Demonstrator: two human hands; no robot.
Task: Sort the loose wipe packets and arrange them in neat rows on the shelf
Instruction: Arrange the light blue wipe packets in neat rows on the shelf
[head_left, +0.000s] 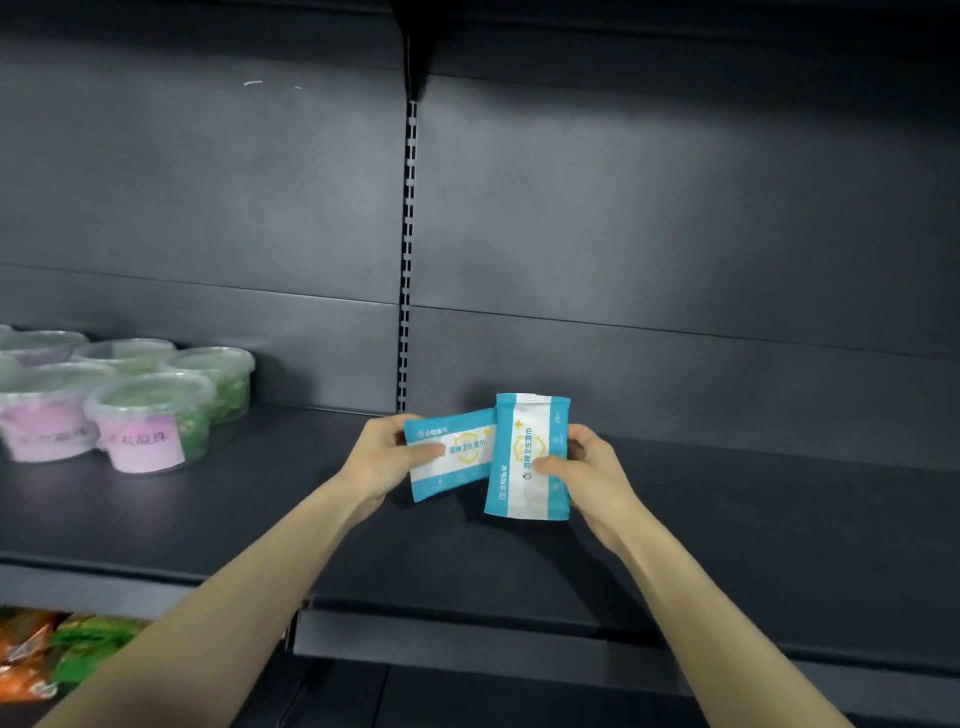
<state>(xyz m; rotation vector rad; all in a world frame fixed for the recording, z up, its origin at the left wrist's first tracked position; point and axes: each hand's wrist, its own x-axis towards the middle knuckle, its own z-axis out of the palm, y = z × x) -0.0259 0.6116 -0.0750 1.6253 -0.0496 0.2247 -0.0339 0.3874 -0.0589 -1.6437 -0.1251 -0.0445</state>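
Two blue-and-white wipe packets are held over the dark shelf (727, 519). My left hand (387, 454) grips one packet (457, 467) lying nearly level, thumb across its front. My right hand (582, 467) pinches the other packet (530, 447), which stands upright on its short end and overlaps the first packet's right edge. Both packets hover in the middle of the shelf, just right of the slotted upright (408, 260). I cannot tell whether the upright packet's lower edge touches the shelf.
Several clear lidded tubs (150, 421) with pink and green contents stand at the shelf's left. Orange and green bags (47, 654) lie on the lower shelf at bottom left. The dark back panel (675, 234) closes the rear.
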